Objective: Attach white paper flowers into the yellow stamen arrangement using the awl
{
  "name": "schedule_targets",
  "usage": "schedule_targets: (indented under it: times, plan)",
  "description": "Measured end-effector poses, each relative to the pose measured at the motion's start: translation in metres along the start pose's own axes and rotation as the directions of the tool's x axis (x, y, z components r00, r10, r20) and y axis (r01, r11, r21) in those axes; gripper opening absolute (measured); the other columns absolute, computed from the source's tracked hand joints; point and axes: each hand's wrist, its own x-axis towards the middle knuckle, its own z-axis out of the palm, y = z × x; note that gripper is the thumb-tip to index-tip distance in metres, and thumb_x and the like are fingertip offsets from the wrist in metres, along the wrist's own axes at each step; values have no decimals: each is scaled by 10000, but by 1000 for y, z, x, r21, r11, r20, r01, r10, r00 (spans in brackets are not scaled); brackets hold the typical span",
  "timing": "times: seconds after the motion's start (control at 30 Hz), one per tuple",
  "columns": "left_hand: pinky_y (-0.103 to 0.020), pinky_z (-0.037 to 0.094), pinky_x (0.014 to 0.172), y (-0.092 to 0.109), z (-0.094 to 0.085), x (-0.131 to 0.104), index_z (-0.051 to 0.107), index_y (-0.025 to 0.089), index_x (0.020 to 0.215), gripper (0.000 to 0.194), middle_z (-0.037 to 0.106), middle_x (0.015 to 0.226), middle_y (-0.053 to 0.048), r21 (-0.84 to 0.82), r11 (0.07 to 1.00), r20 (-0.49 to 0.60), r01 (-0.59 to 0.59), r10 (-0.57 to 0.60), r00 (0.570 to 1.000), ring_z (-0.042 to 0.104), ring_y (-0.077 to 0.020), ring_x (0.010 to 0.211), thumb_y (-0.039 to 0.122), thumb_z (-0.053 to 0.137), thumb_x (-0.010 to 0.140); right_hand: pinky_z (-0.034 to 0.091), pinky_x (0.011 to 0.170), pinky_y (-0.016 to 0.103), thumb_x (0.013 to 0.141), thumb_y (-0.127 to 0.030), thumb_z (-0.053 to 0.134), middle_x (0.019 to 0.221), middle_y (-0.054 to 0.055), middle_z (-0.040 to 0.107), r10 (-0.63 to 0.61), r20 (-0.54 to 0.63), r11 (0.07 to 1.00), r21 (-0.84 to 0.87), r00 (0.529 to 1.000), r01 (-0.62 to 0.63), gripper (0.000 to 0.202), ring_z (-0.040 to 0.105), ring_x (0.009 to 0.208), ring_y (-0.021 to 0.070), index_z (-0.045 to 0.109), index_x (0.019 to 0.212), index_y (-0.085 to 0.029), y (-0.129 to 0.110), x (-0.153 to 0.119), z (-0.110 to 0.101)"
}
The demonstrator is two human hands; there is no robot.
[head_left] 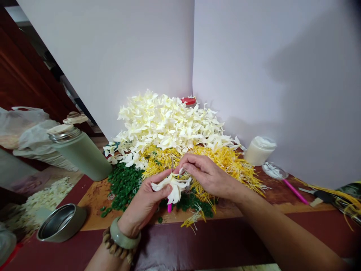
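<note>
My left hand [150,197] pinches a white artificial flower [175,189] between thumb and fingers, its petals hanging downward. The fingers of my right hand [204,173] are closed on a small white petal tip [181,171] at the flower's upper right edge. Below the flower shows the end of a bright pink handle [169,208], and a thin dark spike rises above it; the part between is hidden. Just behind my hands lie yellow stamens [225,165] in a loose heap. Green plastic pieces [124,184] are piled to the left of my left hand.
A large pile of white flowers [166,120] stands against the white panels. A green flask [81,154] and a metal cup [62,223] are at left. On the right are a white jar [260,150], a dish of white paste [274,170], a pink stick [296,191] and scissors [324,196].
</note>
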Motion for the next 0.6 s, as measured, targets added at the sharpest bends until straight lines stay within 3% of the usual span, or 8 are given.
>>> schedule_targets:
  times: [0.23, 0.47, 0.6]
  plan:
    - [-231, 459, 755, -1, -2, 1, 673, 209, 972, 351, 691, 955, -48, -16, 1000, -7, -26, 26, 1000, 616, -136, 805, 130, 706, 632, 417, 755, 254, 883, -143, 365, 853, 29, 604, -66, 25, 996, -61, 998, 67, 211, 547, 813, 109, 575, 877, -147, 3, -1, 0]
    - [-224, 439, 707, 0, -3, 2, 672, 151, 973, 332, 694, 889, -78, 46, 996, 6, -78, 78, 997, 590, -135, 740, 168, 700, 643, 398, 733, 297, 816, -80, 398, 753, 58, 586, -213, 75, 868, -443, 974, 224, 212, 506, 762, 160, 598, 821, -146, -4, -2, 11]
    - [-257, 438, 701, 1, -3, 2, 680, 134, 930, 288, 696, 835, -80, 76, 994, -4, -84, 84, 996, 593, -152, 719, 174, 695, 645, 398, 707, 287, 834, -106, 388, 730, 50, 569, -198, 70, 881, -424, 978, 209, 213, 497, 723, 149, 592, 790, -149, -3, -2, 11]
